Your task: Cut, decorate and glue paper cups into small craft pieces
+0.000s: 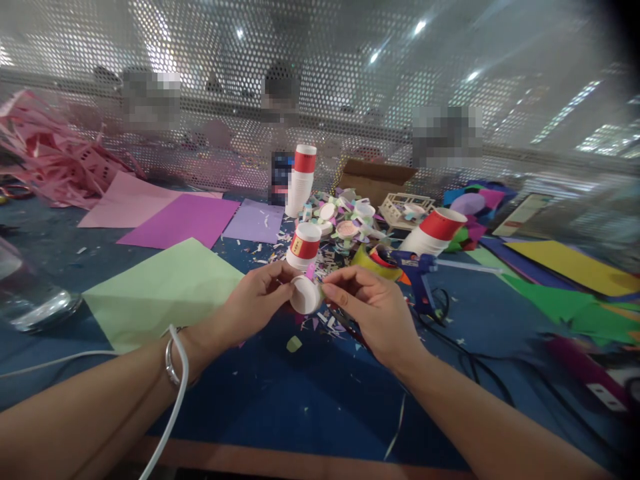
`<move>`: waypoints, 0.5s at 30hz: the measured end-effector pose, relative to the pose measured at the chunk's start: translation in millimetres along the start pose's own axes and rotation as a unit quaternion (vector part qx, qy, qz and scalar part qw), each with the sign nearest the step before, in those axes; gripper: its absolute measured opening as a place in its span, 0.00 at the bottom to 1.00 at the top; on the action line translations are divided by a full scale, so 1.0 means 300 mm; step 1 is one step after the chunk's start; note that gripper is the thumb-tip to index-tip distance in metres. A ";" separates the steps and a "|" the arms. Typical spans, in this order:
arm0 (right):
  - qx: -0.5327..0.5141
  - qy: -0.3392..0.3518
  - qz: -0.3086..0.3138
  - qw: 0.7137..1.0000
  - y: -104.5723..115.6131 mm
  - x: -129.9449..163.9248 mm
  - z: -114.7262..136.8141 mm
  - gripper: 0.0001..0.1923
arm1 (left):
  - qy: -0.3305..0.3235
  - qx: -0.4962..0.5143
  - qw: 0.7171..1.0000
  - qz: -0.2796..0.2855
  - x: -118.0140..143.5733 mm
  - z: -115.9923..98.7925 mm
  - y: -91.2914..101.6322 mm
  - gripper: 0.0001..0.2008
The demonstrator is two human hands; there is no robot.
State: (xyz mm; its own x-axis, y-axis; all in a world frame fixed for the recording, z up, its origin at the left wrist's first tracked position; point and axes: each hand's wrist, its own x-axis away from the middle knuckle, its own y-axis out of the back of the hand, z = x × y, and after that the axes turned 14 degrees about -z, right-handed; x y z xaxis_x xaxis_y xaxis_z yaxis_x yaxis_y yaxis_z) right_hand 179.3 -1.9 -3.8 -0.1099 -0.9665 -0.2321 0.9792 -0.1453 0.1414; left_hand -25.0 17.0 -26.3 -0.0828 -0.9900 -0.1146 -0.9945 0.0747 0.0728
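Note:
Between my hands, above the blue table, is a small, shallow white paper cup bottom (305,295), its round opening facing me. My left hand (260,293) pinches its left edge between thumb and fingers. My right hand (373,310) is closed in a pinch at the right edge; whatever lies between those fingertips is too small to make out. A small pink paper tab (311,270) stands up at the cup bottom's top edge. Just behind is a red and white paper cup (303,245). A blue glue gun (419,277) lies right of my right hand.
Paper scraps (325,320) litter the table. Behind are cut cup pieces (350,217), a tall cup stack (301,180) and a leaning cup stack (434,230). A green sheet (170,287) and glass jar (35,293) lie left. A white cable (180,380) crosses my left wrist.

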 end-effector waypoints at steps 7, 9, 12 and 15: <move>-0.001 -0.003 0.004 1.000 -0.001 0.004 -0.001 0.08 | -0.007 -0.004 1.000 0.000 0.003 -0.003 0.001 0.06; -0.001 -0.001 0.005 1.000 -0.002 0.003 -0.001 0.08 | -0.003 -0.001 1.000 0.001 0.003 -0.005 0.000 0.06; 0.002 -0.001 0.005 1.000 -0.002 0.004 -0.001 0.07 | 0.002 0.000 1.000 -0.001 0.003 -0.008 -0.002 0.05; 0.010 0.000 0.004 1.000 0.000 0.004 -0.001 0.08 | 0.005 0.009 1.000 -0.004 0.003 -0.010 -0.004 0.05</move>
State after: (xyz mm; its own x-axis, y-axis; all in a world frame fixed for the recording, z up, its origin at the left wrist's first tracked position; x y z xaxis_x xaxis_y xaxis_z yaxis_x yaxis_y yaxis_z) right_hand 179.1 -2.9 -4.4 -0.1018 -0.9678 -0.2302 0.9767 -0.1412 0.1616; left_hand -23.6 15.7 -23.5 -0.0744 -0.9916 -0.1055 -0.9962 0.0690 0.0534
